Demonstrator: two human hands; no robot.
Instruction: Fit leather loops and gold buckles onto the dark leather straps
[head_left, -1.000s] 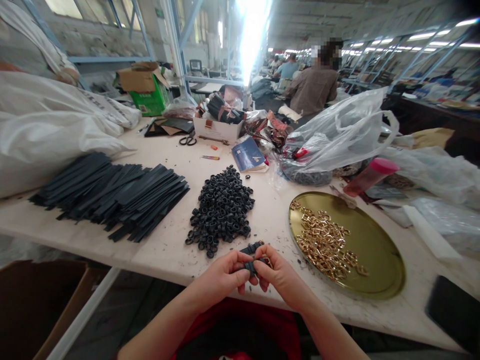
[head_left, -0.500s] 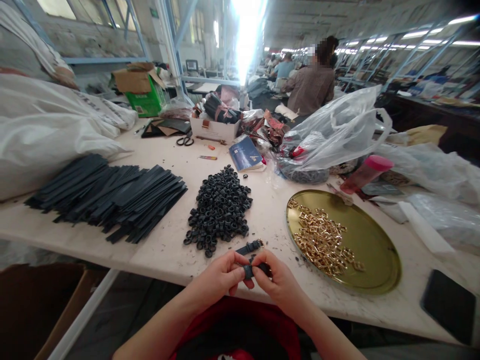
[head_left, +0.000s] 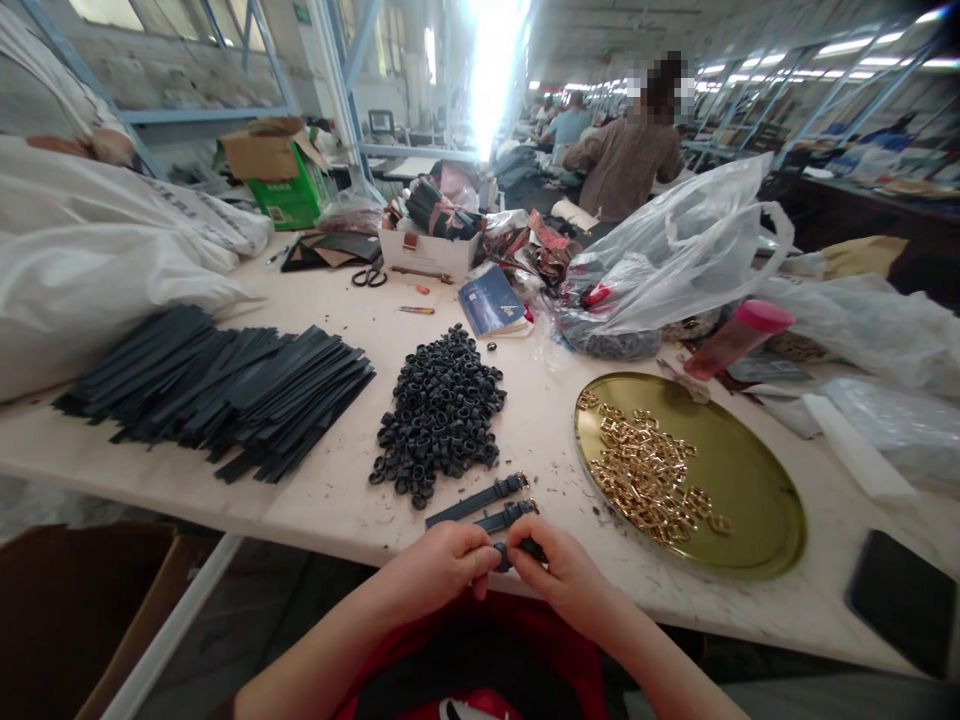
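Close to the table's front edge, my left hand [head_left: 450,562] and my right hand [head_left: 559,568] pinch a short dark strap [head_left: 502,558] between them. Both hands are closed on it, and fingers cover most of it. Just beyond lie two similar dark straps with gold buckles, the farther strap [head_left: 478,499] and the nearer strap [head_left: 504,518], side by side on the table. A heap of small black strap loops [head_left: 442,410] sits farther off, left of centre. To the right, gold buckles [head_left: 645,470] are spread on a round gold tray [head_left: 757,510].
Many flat black strips [head_left: 225,390] lie at the left beside a white sack [head_left: 97,250]. Scissors [head_left: 369,276], a blue booklet [head_left: 491,300] and a clear plastic bag [head_left: 667,260] are farther back. A phone [head_left: 904,600] rests at the right edge.
My left hand has shifted slightly left and down, and two buckled straps now show beyond the hands. The strap between my hands is more covered by fingers. The view has tilted slightly.
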